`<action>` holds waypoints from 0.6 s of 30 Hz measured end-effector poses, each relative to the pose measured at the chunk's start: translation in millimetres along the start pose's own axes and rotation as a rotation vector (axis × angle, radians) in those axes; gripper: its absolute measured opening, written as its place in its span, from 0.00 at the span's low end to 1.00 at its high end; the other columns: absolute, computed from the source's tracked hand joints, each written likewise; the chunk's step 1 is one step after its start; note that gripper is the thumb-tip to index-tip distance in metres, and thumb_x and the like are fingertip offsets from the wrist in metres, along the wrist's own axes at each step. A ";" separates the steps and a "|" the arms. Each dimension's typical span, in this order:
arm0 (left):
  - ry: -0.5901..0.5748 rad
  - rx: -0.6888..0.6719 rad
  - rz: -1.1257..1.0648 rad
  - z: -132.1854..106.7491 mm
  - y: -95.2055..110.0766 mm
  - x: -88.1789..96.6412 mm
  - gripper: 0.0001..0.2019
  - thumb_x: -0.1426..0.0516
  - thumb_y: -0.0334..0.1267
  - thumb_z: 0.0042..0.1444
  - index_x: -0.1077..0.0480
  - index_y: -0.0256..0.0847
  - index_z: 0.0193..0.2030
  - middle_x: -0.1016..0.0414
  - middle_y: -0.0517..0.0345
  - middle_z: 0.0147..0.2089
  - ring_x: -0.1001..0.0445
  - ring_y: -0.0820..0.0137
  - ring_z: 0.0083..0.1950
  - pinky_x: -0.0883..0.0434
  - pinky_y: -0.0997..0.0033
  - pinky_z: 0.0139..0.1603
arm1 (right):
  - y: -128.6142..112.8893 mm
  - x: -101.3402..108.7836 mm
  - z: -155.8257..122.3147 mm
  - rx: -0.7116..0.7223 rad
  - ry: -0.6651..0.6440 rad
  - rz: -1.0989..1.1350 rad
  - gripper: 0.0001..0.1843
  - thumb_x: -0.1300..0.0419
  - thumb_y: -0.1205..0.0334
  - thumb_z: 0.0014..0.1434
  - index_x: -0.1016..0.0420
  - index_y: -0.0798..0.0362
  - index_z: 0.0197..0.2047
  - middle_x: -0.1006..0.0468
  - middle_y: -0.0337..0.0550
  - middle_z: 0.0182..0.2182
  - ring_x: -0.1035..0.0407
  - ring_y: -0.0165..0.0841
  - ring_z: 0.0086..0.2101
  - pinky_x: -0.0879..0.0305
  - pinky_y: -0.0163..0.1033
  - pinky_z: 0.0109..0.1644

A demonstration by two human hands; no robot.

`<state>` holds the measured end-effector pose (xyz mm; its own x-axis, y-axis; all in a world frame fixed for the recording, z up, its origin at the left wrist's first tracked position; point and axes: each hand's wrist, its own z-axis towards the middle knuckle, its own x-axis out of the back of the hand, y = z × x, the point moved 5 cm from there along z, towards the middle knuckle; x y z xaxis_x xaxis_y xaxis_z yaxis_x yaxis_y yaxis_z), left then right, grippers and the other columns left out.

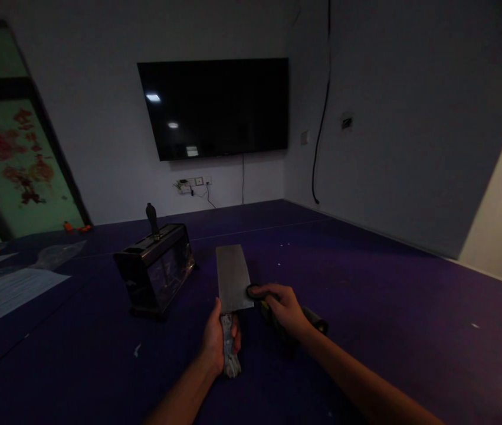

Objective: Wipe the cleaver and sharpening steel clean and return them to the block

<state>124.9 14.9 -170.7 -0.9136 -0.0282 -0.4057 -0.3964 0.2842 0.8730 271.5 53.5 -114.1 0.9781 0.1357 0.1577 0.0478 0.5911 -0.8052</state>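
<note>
My left hand [215, 342] is closed around the pale, wrapped-looking handle of a cleaver [233, 277]. The wide grey blade points away from me with its flat face up. My right hand [285, 307] is closed on a dark handheld tool [272, 319] with yellow marks and a round dark end. That round end lies against or just beside the blade's right edge; contact cannot be made out. The tool's thick dark body shows under my right wrist, and its exact kind is unclear in the dim light. Left of the cleaver stands a black knife block [144, 260] with clear sides and one dark handle upright in its top.
A purple surface [366, 283] stretches to the walls, with small white scraps on it. Printed paper [16, 292] and clear plastic [58, 254] lie at the left. A television [215, 109] hangs on the back wall above sockets [195, 182]. A black cable [324, 118] hangs down the right wall.
</note>
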 end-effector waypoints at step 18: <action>-0.031 -0.028 0.006 -0.1 2.4 -0.6 0.33 0.63 0.64 0.49 0.46 0.39 0.08 0.50 0.60 0.06 0.51 0.79 0.07 0.62 0.77 0.12 | -0.6 -5.7 -3.5 0.102 -0.076 -0.138 0.17 0.51 0.73 0.47 0.24 0.51 0.35 0.22 0.40 0.34 0.28 0.32 0.37 0.34 0.39 0.44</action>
<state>124.5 15.5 -168.4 -0.9128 0.0032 -0.4083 -0.3938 0.2573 0.8824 266.6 49.6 -116.5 0.9454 0.1047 0.3085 0.1561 0.6856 -0.7110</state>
